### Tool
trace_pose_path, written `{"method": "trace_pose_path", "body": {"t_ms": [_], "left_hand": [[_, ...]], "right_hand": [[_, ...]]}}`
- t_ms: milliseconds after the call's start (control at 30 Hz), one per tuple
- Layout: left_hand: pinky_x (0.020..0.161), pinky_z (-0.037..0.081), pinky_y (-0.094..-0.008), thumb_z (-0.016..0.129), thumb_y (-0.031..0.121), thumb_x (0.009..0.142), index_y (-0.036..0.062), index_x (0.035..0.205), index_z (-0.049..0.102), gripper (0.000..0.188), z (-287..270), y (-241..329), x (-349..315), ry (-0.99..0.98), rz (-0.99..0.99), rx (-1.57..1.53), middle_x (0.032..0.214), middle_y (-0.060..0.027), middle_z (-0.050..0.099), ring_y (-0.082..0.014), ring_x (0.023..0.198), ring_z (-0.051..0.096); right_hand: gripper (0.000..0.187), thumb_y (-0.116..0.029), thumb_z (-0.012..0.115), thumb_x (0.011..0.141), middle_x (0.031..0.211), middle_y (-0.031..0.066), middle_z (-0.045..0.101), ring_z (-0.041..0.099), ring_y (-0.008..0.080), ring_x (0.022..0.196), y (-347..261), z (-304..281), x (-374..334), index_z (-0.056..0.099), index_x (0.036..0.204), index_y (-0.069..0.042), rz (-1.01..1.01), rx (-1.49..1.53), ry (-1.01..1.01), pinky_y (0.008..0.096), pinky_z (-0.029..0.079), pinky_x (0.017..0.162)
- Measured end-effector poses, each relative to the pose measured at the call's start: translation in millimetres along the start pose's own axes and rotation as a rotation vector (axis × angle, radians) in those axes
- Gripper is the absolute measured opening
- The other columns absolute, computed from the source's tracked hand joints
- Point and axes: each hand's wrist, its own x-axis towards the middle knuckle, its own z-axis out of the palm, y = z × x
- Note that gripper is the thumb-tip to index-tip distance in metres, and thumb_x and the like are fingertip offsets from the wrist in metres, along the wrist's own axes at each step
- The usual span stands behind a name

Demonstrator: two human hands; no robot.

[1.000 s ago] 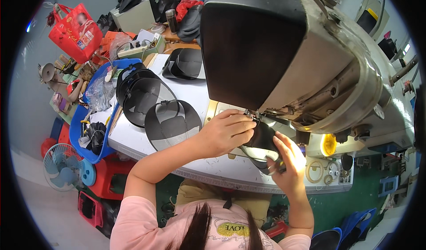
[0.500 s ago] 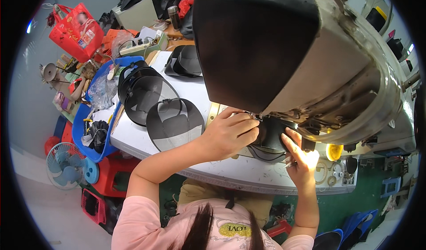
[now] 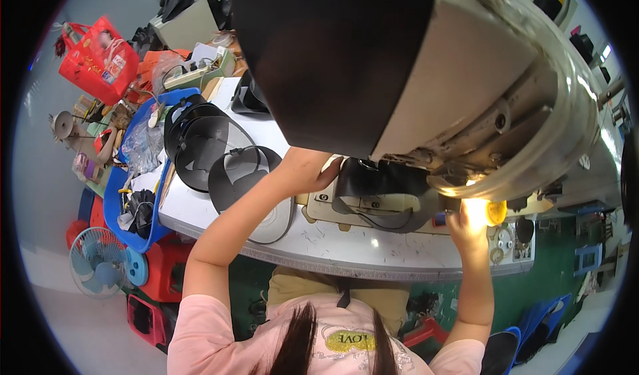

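In front of me stands a large sewing machine whose head covers much of the middle. Below it, on the pale machine bed, sits a black curved piece with a bent band along its near side. My left hand is at the left end of this piece. Its thumb shows, but the machine head hides the other fingers. My right hand is raised to the right of the piece, under the bright lamp and next to a yellow round part. Glare and the machine hide its fingertips.
Several black and grey curved pieces lie on the white table at left. Beyond them are a blue basket with plastic and dark scraps, a red bag and a fan. Small round parts lie at right.
My left hand has moved left and farther in behind the machine head. My right hand has left the black piece and moved right, under the lamp. More of the black piece shows.
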Motion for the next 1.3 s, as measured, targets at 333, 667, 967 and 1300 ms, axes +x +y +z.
{"method": "trace_pose_path", "body": {"t_ms": [333, 667, 967, 1300], "left_hand": [[0.076, 0.047, -0.0424, 0.067, 0.006, 0.073, 0.0016, 0.102, 0.061, 0.03, 35.4, -36.1, 45.9, 0.011, 0.05, 0.132, 0.1, -0.015, 0.06, -0.0345, 0.092, 0.059], [0.074, 0.047, -0.0421, 0.067, 0.008, 0.075, 0.0016, 0.098, 0.062, 0.024, 33.2, -45.6, 54.6, 0.022, 0.019, 0.121, 0.096, -0.0151, 0.06, -0.0353, 0.089, 0.059], [0.073, 0.047, -0.0419, 0.066, 0.01, 0.076, 0.0016, 0.094, 0.063, 0.02, 43.2, -44.1, 62.8, 0.049, 0.026, 0.075, 0.093, -0.0152, 0.061, -0.0361, 0.086, 0.06], [0.071, 0.048, -0.0416, 0.066, 0.012, 0.078, 0.0017, 0.09, 0.064, 0.016, 37.4, -34.9, 67.3, 0.107, 0.031, 0.025, 0.089, -0.0153, 0.062, -0.0369, 0.083, 0.06]], "right_hand": [[0.015, -0.02, 0.057, 0.081, 0.067, 0.0105, 0.061, 0.061, 0.0268, 0.056, -16.5, 11.4, 48.7, 0.06, 0.087, -0.007, 0.245, -0.047, -0.38, 0.0365, 0.05, 0.053], [0.017, -0.024, 0.054, 0.081, 0.071, 0.0106, 0.059, 0.058, 0.0241, 0.061, 4.7, 16.0, 55.4, 0.059, 0.087, -0.008, 0.518, 0.131, -0.462, 0.0369, 0.047, 0.059], [0.018, -0.027, 0.052, 0.083, 0.085, 0.0091, 0.058, 0.056, 0.0215, 0.076, 71.5, 80.4, -0.5, 0.057, 0.093, -0.013, 0.354, 0.297, -0.502, 0.0366, 0.044, 0.07], [0.018, -0.025, 0.054, 0.084, 0.092, 0.0093, 0.06, 0.058, 0.0234, 0.083, 92.9, 90.5, -5.3, 0.058, 0.098, -0.014, 0.237, 0.27, -0.542, 0.0391, 0.045, 0.076]]}}
